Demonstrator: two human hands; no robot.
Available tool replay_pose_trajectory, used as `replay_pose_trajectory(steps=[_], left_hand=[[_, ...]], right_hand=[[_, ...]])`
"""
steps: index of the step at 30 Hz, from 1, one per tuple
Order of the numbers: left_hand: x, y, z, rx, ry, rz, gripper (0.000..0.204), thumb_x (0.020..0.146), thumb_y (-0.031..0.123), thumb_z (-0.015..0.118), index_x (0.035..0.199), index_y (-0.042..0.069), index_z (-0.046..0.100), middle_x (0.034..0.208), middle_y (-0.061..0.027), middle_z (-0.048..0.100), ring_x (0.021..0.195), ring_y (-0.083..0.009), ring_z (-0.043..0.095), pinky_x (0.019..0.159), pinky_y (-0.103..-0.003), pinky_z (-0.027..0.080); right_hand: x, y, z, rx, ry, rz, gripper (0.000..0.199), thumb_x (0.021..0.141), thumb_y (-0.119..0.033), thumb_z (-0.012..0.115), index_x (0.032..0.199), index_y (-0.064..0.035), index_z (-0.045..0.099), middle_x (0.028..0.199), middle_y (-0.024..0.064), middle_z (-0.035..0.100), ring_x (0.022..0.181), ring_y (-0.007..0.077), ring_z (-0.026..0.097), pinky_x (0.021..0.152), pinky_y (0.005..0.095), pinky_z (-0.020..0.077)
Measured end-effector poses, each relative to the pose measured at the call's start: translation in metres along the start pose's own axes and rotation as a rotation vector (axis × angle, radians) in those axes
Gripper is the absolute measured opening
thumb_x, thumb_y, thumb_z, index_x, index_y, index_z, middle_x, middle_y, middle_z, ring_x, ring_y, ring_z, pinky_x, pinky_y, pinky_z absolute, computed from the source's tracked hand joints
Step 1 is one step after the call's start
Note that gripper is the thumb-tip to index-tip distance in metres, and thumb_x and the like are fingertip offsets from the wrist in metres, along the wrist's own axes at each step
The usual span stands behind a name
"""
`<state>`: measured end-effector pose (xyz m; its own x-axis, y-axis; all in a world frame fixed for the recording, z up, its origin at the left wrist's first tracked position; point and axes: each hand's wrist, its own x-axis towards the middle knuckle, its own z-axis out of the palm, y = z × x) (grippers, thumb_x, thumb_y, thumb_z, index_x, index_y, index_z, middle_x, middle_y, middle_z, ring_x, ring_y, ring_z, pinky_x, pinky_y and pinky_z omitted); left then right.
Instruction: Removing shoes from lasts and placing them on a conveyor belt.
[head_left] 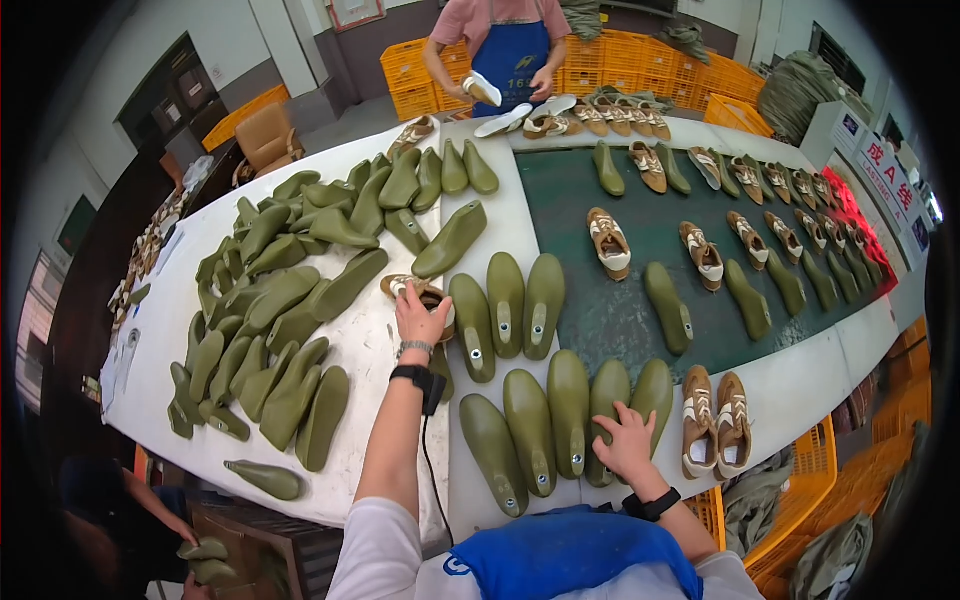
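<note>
Left of the standing lasts, my left hand (424, 322) has its fingers closed over a brown-and-white shoe (400, 286), which it partly covers. My right hand (630, 445) reaches over the near row of green shoe lasts (532, 425). Its fingers are apart and slightly bent, touching the heel end of one last (610, 385); it lifts nothing. Several more lasts (506, 300) stand in a second row just beyond. Right of my right hand, a pair of brown shoes (733, 420) sits side by side, toes pointing away from me.
A large heap of green lasts (290, 290) covers the white tabletop (340, 500) at left. Shoes and lasts line the green belt (600, 330) at right. Across the table, a co-worker in a blue apron (505, 60) holds a shoe. Orange crates (800, 490) stand at lower right.
</note>
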<state>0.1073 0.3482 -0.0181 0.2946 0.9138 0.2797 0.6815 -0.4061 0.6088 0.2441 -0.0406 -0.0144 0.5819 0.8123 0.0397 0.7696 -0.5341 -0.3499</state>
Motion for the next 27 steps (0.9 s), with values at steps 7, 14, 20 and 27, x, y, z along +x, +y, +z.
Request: replay_pose_trajectory(steps=[7,14,20,27], left_hand=[[0.023,-0.034,-0.001,-0.005,0.045,-0.254,0.033,0.069,0.028,0.064,0.091,0.004,0.062,0.118,-0.0294,0.047,0.091,-0.0375,0.058,0.085,-0.037,0.046],[-0.061,0.010,-0.072,-0.986,-0.048,-0.253,0.027,0.077,-0.002,0.046,0.101,0.000,0.058,0.099,-0.0071,0.060,0.095,-0.0167,0.055,0.083,-0.029,0.045],[-0.224,0.092,-0.113,-1.016,-0.260,0.013,0.041,0.068,-0.012,0.041,0.107,-0.001,0.050,0.139,-0.0163,0.032,0.124,-0.0254,0.039,0.102,-0.033,0.032],[-0.276,0.193,-0.102,-0.436,-0.238,0.434,0.036,0.071,-0.001,0.054,0.106,0.000,0.046,0.135,-0.0242,0.031,0.120,-0.0367,0.041,0.098,-0.038,0.036]], right_hand=[[0.002,-0.010,0.001,0.036,-0.027,-0.030,0.034,0.069,-0.029,0.061,0.102,-0.0216,0.066,0.124,0.0137,0.048,0.116,0.0289,0.043,0.102,0.0645,0.0120],[-0.005,0.011,-0.006,0.048,-0.043,0.034,0.037,0.073,-0.040,0.063,0.105,-0.0207,0.065,0.125,0.0136,0.048,0.118,0.0295,0.042,0.103,0.0623,0.0129],[0.007,-0.025,-0.059,0.642,0.171,-0.237,0.042,0.076,-0.031,0.067,0.110,-0.0078,0.060,0.114,0.0157,0.056,0.109,0.0315,0.051,0.095,0.0367,0.0369],[-0.023,-0.035,-0.097,0.862,0.100,-0.297,0.057,0.072,-0.018,0.063,0.127,-0.0204,0.045,0.135,0.0303,0.027,0.117,0.0449,0.042,0.093,0.0401,0.0416]])
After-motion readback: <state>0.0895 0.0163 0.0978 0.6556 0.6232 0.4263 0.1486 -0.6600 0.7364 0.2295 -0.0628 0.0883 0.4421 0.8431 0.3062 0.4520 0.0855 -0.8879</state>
